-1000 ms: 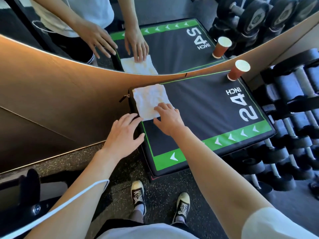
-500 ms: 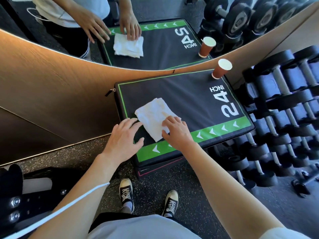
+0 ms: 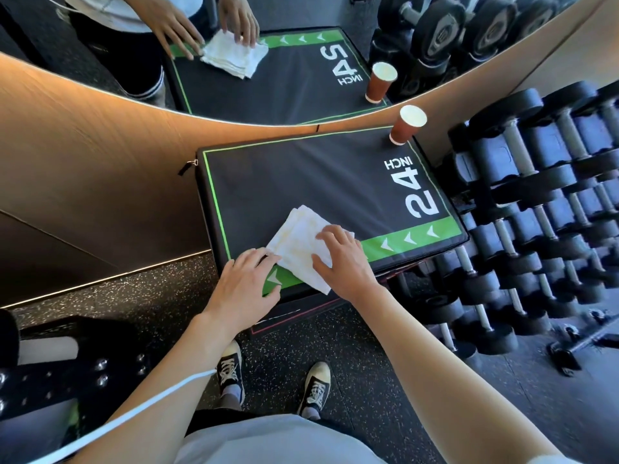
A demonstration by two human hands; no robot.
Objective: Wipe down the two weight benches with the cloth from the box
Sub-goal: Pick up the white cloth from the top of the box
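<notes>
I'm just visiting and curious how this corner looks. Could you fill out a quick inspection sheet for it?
Surface: black box top, green border, marked 24 INCH.
Job's things: white folded cloth at the box's near edge.
Clutter: paper cup upright at the far right corner.
Hands: right hand presses on the cloth; left hand rests flat on the near edge, fingertips at the cloth.
Cables: white cord by the left arm.
Surroundings: mirror, dumbbell rack, speckled floor.

Paper cup (image 3: pixel 407 125) upright by mirror (image 3: pixel 301 55), dumbbell rack (image 3: pixel 542 209) rt, speckled floor (image 3: pixel 160 296)
</notes>
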